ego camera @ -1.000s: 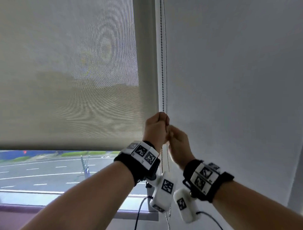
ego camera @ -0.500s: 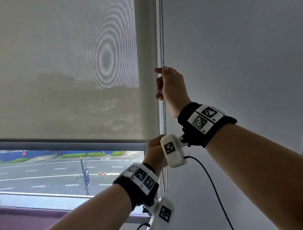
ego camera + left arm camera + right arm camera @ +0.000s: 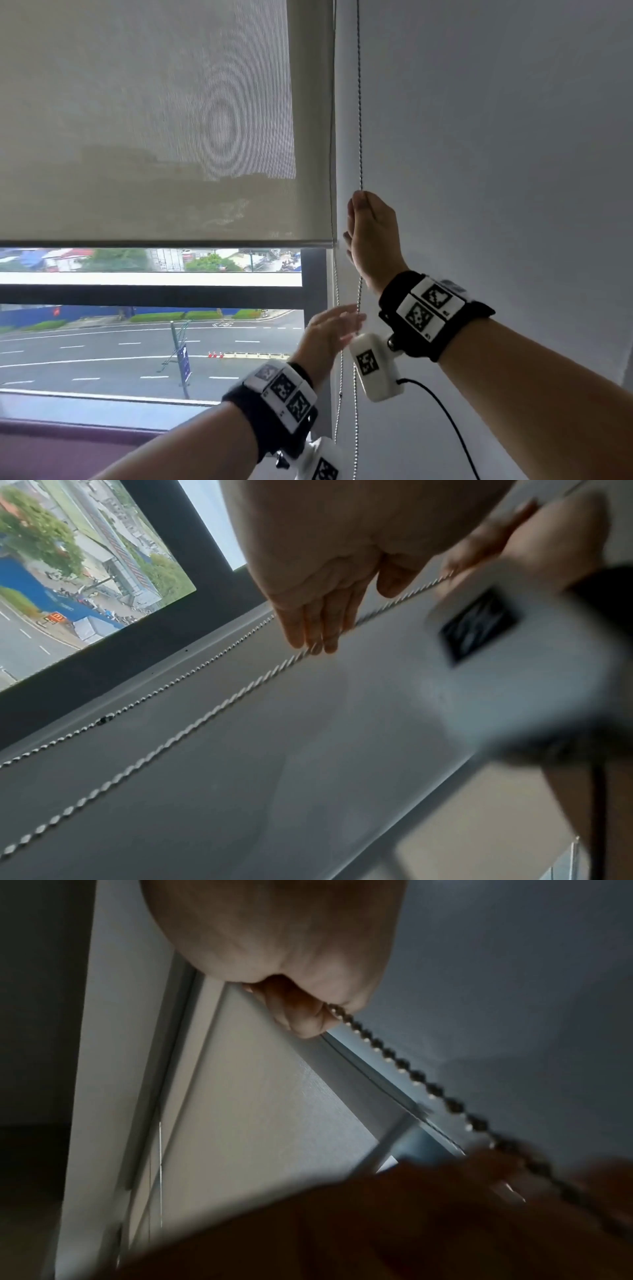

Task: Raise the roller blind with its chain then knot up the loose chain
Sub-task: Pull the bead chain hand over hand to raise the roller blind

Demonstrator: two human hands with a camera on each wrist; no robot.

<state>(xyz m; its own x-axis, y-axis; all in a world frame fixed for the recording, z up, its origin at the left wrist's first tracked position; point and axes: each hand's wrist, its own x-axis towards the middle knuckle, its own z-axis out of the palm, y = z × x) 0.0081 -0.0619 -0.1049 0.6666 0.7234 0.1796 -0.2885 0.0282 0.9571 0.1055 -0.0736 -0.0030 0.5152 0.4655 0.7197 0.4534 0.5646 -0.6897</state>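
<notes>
Two strands of the chain [image 3: 359,102] hang straight down beside the roller blind [image 3: 147,120], long axis vertical, close to the wall [image 3: 496,137]. The right hand [image 3: 371,236] sits higher, fingers curled and pinching the right strand. The left hand [image 3: 329,334] is below it, fingers straight and apart, fingertips [image 3: 316,645] brushing that same strand. Judging by this, the lower hand reaches up along the strand. No readable writing; only patterned marker tags on the wristbands [image 3: 433,308].
</notes>
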